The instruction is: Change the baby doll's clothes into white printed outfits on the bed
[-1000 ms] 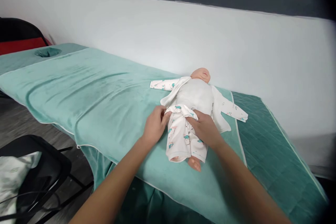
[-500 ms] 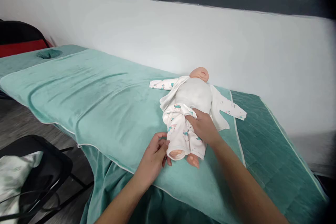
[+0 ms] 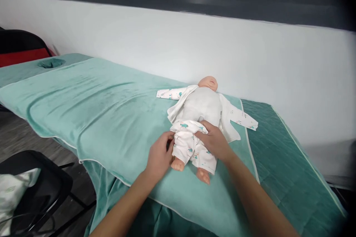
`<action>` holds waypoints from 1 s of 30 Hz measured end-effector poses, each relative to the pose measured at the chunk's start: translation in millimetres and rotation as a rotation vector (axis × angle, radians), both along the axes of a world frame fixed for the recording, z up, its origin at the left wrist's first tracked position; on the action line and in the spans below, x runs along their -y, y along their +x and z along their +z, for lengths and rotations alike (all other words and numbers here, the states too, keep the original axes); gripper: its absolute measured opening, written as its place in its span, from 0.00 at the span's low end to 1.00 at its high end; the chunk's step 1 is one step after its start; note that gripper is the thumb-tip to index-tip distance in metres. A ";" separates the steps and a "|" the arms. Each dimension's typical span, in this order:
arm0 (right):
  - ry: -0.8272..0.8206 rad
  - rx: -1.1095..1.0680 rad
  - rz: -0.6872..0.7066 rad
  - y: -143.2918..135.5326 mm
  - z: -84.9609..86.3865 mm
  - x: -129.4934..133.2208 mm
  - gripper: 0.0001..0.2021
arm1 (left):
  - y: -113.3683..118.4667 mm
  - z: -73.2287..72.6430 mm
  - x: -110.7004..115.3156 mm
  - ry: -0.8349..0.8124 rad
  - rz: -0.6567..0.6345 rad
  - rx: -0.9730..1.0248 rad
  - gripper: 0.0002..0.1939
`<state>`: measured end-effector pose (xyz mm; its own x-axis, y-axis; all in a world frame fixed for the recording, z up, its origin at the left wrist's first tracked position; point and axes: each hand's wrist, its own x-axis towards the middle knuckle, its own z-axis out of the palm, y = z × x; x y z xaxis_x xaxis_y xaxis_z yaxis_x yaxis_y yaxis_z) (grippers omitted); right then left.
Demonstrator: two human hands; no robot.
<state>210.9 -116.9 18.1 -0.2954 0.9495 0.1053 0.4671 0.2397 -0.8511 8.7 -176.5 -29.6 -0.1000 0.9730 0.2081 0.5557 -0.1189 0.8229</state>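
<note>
A baby doll (image 3: 208, 82) lies on its back on the bed, head toward the wall. Its white patterned jacket (image 3: 232, 118) hangs open over a pale torso, with both sleeves spread out. White patterned pants (image 3: 204, 157) cover the legs, and both feet stick out below the cuffs. My left hand (image 3: 161, 155) pinches the pants at the doll's outer leg, on the left of the view; its fingertips are partly hidden. At the front of the waistband, my right hand (image 3: 214, 139) grips the fabric between thumb and fingers.
A light green sheet (image 3: 111, 118) covers the bed, over a darker quilted cover (image 3: 280, 148) at right. Behind runs a white wall (image 3: 139, 33) below a barred window. A black chair (image 3: 39, 189) with a whitish cloth package (image 3: 16, 192) stands at lower left.
My left hand has moved up from the cuff to the upper pant leg. That leg's foot now shows more. My right hand stays at the waistband. The view has tilted up slightly.
</note>
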 end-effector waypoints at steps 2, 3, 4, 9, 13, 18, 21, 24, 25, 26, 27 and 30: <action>-0.043 -0.062 0.086 5.1 2.7 1.6 0.11 | -4.6 6.7 -9.4 0.098 0.011 0.092 0.09; -0.053 -0.090 0.119 7.8 4.2 1.7 0.12 | -6.8 11.8 -16.5 0.137 0.012 0.115 0.09; -0.048 -0.108 0.138 10.5 5.7 1.4 0.12 | -8.4 17.9 -24.9 0.172 0.006 0.128 0.10; 0.134 -0.076 0.096 22.7 8.5 -5.2 0.13 | -6.9 47.9 -72.1 0.241 -0.119 0.160 0.10; 0.151 -0.075 -0.103 34.5 -2.6 -7.1 0.14 | -6.5 52.9 -88.6 0.001 -0.380 0.197 0.09; 0.081 -0.034 -0.077 57.0 -19.7 -1.5 0.13 | -22.7 45.1 -78.8 -0.102 -0.564 0.154 0.11; 0.035 -0.017 0.030 69.5 -22.6 0.9 0.11 | -29.9 46.3 -73.3 -0.126 -0.594 0.141 0.09; 0.009 0.008 0.084 74.1 -22.6 0.5 0.11 | -27.2 50.8 -75.5 -0.027 -0.594 0.123 0.09; 0.021 0.003 0.090 73.5 -22.9 -0.2 0.11 | -24.4 51.9 -78.0 0.018 -0.583 0.134 0.09; 0.045 -0.014 0.086 72.0 -23.7 -1.1 0.12 | -21.1 52.4 -81.2 0.051 -0.563 0.160 0.09; 0.075 -0.042 0.063 70.0 -24.9 -2.3 0.12 | -17.4 52.3 -85.1 0.070 -0.528 0.196 0.09; 0.125 -0.160 -0.094 63.5 -29.3 -8.2 0.13 | -6.4 49.7 -100.4 0.069 -0.364 0.271 0.10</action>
<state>274.4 -108.8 -11.2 -0.1762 0.9487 0.2627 0.3537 0.3100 -0.8825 2.4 -76.1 20.0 0.1862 0.9395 0.2874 0.2330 -0.3264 0.9161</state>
